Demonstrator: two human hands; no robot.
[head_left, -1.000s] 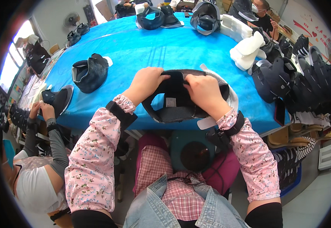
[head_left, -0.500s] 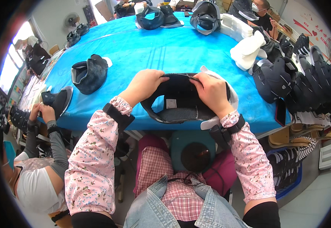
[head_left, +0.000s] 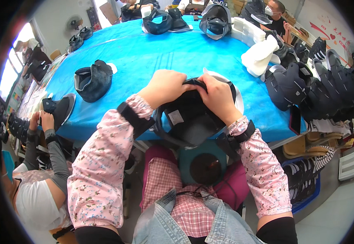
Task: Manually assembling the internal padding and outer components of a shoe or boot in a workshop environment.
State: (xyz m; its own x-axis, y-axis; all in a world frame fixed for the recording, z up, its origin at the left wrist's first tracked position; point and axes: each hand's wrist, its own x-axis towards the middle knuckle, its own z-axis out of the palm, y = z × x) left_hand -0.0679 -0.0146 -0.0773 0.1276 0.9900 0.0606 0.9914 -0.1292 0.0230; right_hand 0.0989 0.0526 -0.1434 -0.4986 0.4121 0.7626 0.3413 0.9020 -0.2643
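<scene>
A black cap (head_left: 195,124) hangs at the near table edge with its opening toward me, a pale label showing inside. My left hand (head_left: 165,88) pinches the far edge of its band. Close beside it, my right hand (head_left: 221,96) grips the same edge, fingers closed. Between the two hands the band is bent and bunched. A white-grey piece shows behind the cap by my right hand; its kind is partly hidden. Left of my hands another dark cap (head_left: 93,81) stands on the table with a white piece sticking out.
A blue-covered table (head_left: 140,53) spreads ahead. Stacked black caps (head_left: 285,85) and white moulded forms (head_left: 258,57) line its right side, with a phone (head_left: 294,120) at the edge. At left, a co-worker's hands (head_left: 40,120) hold a cap. More caps (head_left: 157,22) lie far off.
My hands have come closer together along the band, bending it. The cap's near side has swung down and toward me, past the table edge.
</scene>
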